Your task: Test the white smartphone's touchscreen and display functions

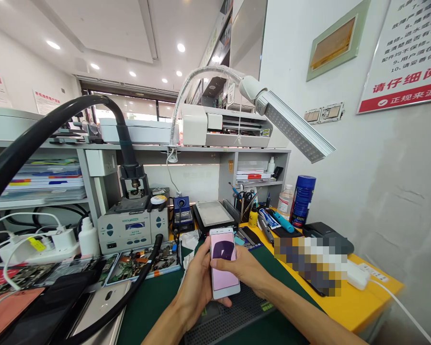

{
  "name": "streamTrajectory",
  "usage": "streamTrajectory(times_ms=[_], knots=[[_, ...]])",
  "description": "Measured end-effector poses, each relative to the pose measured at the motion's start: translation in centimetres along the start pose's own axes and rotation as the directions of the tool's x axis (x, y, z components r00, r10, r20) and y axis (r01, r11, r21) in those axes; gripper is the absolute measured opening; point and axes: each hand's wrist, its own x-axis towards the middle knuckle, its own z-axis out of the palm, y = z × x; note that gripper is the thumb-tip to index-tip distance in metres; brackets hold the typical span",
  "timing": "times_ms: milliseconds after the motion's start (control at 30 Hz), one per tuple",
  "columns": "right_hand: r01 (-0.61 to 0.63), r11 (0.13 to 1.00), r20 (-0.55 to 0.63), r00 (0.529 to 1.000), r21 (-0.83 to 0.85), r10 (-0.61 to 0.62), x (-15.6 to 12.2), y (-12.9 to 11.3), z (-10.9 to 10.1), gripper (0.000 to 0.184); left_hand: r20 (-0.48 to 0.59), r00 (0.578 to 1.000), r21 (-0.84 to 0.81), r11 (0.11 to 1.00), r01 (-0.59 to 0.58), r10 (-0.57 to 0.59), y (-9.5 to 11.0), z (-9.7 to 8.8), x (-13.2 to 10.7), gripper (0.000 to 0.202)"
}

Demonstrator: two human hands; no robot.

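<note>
Okay, slim white rectangular phone (225, 280) at your six o'clock, lit pink screen (222, 242) tilted up, likely so you can read it. Your left hand (198, 275) cradles its back and nine-o'clock edge, probably steadying; your right hand (249, 266) grips three-o'clock edge, thumb across screen.

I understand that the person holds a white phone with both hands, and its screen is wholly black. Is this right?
Not quite: in the head view, the screen is mostly pink with a dark patch, not wholly black. The left hand and right hand do both hold the white phone.
</note>
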Motion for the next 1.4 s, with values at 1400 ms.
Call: streamTrajectory(times_ms=[1400], knots=[[-0.002, 0.995, 0.253, 0.967, 0.102, -0.024, -0.1, -1.5, -3.5, 0.044, 0.080, 0.997, -0.037, 0.999, -0.020, 0.023, 0.8, -0.5, -0.5, 0.071]])
